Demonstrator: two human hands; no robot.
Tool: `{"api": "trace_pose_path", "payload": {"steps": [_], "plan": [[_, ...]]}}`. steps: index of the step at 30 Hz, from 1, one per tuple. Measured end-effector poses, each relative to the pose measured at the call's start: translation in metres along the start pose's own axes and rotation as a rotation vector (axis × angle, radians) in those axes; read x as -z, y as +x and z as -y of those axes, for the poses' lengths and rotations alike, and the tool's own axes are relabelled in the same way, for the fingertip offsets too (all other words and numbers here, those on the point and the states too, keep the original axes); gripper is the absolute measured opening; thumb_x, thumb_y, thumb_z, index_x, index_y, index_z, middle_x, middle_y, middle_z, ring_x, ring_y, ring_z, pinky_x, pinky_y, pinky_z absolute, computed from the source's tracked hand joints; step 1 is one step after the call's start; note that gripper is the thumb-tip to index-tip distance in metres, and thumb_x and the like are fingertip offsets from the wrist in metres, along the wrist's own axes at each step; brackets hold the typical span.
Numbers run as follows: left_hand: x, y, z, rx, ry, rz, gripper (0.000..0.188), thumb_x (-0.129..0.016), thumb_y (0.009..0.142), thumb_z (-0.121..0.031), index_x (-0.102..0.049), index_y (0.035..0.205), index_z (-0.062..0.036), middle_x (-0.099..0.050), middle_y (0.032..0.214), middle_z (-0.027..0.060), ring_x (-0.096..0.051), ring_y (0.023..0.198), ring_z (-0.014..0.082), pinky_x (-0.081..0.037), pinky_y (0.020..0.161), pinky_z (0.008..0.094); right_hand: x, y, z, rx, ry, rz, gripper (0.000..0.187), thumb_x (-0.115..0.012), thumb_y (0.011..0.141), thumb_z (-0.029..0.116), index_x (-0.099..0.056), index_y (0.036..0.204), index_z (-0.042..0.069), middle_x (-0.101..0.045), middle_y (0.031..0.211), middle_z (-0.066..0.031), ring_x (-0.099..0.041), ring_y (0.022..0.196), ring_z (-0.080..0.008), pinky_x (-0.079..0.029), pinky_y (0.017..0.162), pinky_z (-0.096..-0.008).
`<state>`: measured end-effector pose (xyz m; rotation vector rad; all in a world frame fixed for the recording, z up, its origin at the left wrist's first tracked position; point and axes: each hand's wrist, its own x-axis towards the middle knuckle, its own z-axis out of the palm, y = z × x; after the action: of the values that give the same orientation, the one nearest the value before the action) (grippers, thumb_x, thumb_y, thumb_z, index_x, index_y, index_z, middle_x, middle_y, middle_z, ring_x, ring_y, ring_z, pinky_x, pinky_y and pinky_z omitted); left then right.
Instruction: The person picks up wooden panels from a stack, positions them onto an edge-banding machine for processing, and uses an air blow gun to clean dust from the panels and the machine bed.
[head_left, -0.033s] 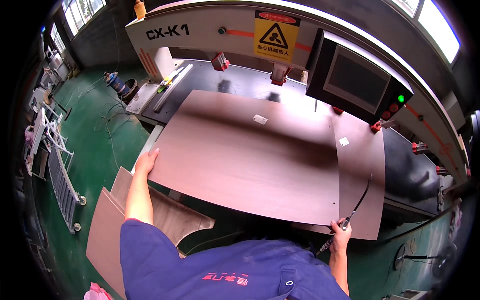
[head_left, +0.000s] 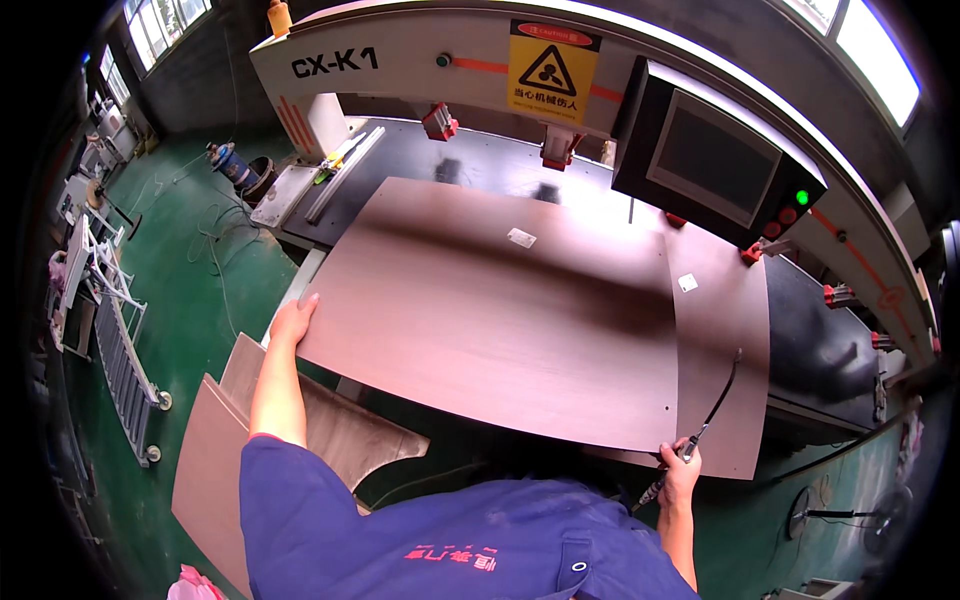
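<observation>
A large brown panel (head_left: 480,320) lies over a second brown panel (head_left: 722,370) that sticks out at its right, on the machine's dark bed. My left hand (head_left: 294,318) grips the upper panel's near left corner, thumb on top and the other fingers hidden at the edge. At the near right corner, my right hand (head_left: 680,470) is closed around a black wand-like tool (head_left: 718,405). Its thin, slightly curved shaft points away over the right-hand panel. This hand also sits against the upper panel's corner; whether it pinches the panel too is hidden.
A machine beam (head_left: 420,65) with red-tipped clamps spans the far side. Its control box (head_left: 715,155) overhangs the panels at the right. More brown boards (head_left: 215,450) stand low at my left. A wheeled metal step frame (head_left: 125,370) is farther left on the green floor.
The upper panel has shifted very slightly, away from me at its far edge. The wand's tip has moved a touch to the left. Both hands keep their hold.
</observation>
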<state>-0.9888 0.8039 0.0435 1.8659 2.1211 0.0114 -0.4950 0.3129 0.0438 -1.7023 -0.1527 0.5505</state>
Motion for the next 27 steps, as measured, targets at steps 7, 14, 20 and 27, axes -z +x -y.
{"api": "trace_pose_path", "payload": {"steps": [7, 14, 20, 27], "plan": [[-0.018, 0.015, -0.003, 0.077, 0.042, -0.097, 0.07, -0.04, 0.087, -0.062, -0.054, 0.115, 0.0003, -0.058, 0.118, 0.023, -0.055, 0.111, 0.038, -0.043, 0.091, 0.0478, -0.004, -0.019, -0.002, -0.077, -0.11, 0.032, 0.022, -0.067, 0.073, -0.003, -0.048, 0.076, 0.008, -0.045, 0.063, 0.003, -0.044, 0.052, -0.0072, -0.037, 0.048, -0.0217], [-0.035, 0.004, 0.002, 0.067, 0.02, -0.326, 0.056, -0.048, 0.088, -0.051, -0.054, 0.113, -0.0002, -0.056, 0.118, 0.0201, -0.052, 0.113, 0.036, -0.038, 0.095, 0.048, -0.006, -0.03, -0.002, -0.187, -0.121, 0.083, 0.02, -0.066, 0.074, -0.004, -0.049, 0.075, 0.007, -0.051, 0.062, -0.0002, -0.049, 0.05, -0.0103, -0.038, 0.047, -0.0232], [-0.025, -0.011, -0.002, 0.228, 0.036, -0.344, 0.056, -0.049, 0.088, -0.048, -0.053, 0.115, 0.0009, -0.054, 0.12, 0.0204, -0.05, 0.115, 0.0356, -0.037, 0.096, 0.0475, -0.003, -0.033, -0.005, -0.214, -0.2, 0.155, 0.018, -0.064, 0.072, -0.006, -0.051, 0.074, 0.006, -0.053, 0.062, -0.0018, -0.051, 0.049, -0.0118, -0.039, 0.046, -0.0241], [-0.039, -0.001, 0.034, 0.34, -0.273, -0.396, 0.053, -0.053, 0.086, -0.039, -0.05, 0.118, 0.0036, -0.051, 0.121, 0.0255, -0.047, 0.118, 0.0376, -0.04, 0.097, 0.0446, -0.008, -0.033, 0.0, -0.312, -0.265, 0.208, 0.018, -0.064, 0.072, -0.006, -0.05, 0.073, 0.005, -0.052, 0.06, -0.002, -0.052, 0.049, -0.0124, -0.038, 0.044, -0.0251]]}}
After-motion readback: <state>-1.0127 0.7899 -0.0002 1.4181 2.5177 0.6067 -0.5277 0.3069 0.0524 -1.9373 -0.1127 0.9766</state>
